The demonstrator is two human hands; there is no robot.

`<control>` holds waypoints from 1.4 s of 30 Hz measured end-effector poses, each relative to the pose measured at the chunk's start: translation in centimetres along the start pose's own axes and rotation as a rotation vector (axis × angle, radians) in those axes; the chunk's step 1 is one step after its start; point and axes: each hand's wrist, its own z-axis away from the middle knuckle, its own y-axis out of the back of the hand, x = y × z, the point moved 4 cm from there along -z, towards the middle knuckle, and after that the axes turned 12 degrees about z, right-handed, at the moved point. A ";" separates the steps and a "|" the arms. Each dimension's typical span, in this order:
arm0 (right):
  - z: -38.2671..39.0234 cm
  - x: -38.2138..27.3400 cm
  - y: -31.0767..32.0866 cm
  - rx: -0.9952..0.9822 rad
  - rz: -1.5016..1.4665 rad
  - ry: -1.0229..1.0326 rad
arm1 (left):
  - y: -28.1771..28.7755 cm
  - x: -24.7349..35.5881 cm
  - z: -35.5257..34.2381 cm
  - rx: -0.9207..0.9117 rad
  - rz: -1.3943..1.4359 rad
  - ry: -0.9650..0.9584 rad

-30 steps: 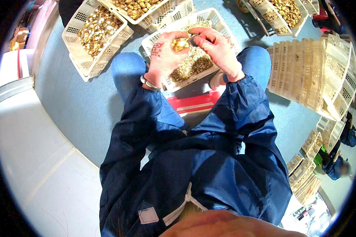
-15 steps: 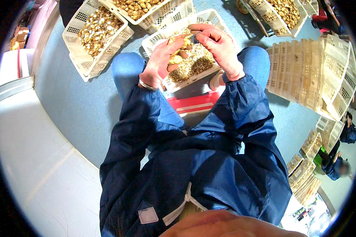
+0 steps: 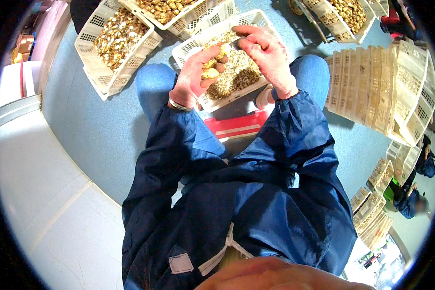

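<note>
My left hand [image 3: 190, 75], pink like my right one, is curled round a lumpy yellow-brown cluster [image 3: 209, 73] that looks like mushrooms, above a white perforated crate [image 3: 182, 52] between my knees. My right hand [image 3: 270, 64] is just right of it, over the same crate, with thumb and forefinger bent around a small dark thing that I cannot make out. Pale and brown bits [image 3: 234, 75] cover the bottom of the crate.
Crates of brown pieces stand at upper left [image 3: 88, 36], top [image 3: 208, 26] and upper right [image 3: 333, 21]. Stacked white crates [image 3: 360, 92] lean at right. A red-and-white object [image 3: 234, 124] lies between my legs. Other workers [image 3: 411, 205] are at far right. A pale ledge [image 3: 53, 179] is left.
My left hand has shifted left, showing more of the yellow-brown cluster in it. My right fingers have moved up a little and away from my left hand.
</note>
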 end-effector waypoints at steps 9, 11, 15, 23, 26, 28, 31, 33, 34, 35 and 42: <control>0.2 0.1 -0.7 -0.063 -0.127 -0.019 | -0.5 0.4 0.7 0.060 -0.065 -0.027; 0.1 0.6 -0.5 -0.031 -0.114 -0.057 | 0.5 0.3 -0.1 -0.042 -0.203 -0.100; 0.1 0.4 -0.6 -0.077 -0.210 -0.083 | 1.5 -0.1 -0.1 -0.086 0.076 0.015; 0.0 0.3 -0.5 -0.068 -0.164 -0.084 | 1.2 -0.1 -0.3 -0.093 -0.105 -0.055; 0.0 0.2 -0.4 -0.055 -0.129 -0.088 | 0.4 0.0 -0.7 -0.009 -0.010 0.041; 0.0 0.0 -0.2 -0.042 -0.093 -0.091 | -0.1 0.3 -0.5 0.016 -0.033 0.024; 0.0 0.2 -0.1 -0.050 -0.100 -0.096 | -1.5 0.7 0.3 0.029 -0.099 -0.074; 0.1 0.4 -0.6 -0.086 -0.144 -0.122 | -2.1 0.9 0.4 0.097 -0.140 -0.110; 0.1 0.6 -0.4 -0.060 -0.097 -0.128 | -2.0 0.8 0.2 0.112 -0.149 -0.113; -0.1 0.5 -0.1 -0.037 -0.052 -0.131 | -1.6 0.7 -0.1 0.129 -0.157 -0.120; 0.0 0.6 -0.6 -0.040 -0.032 -0.125 | -1.2 0.3 -0.6 0.131 -0.251 -0.327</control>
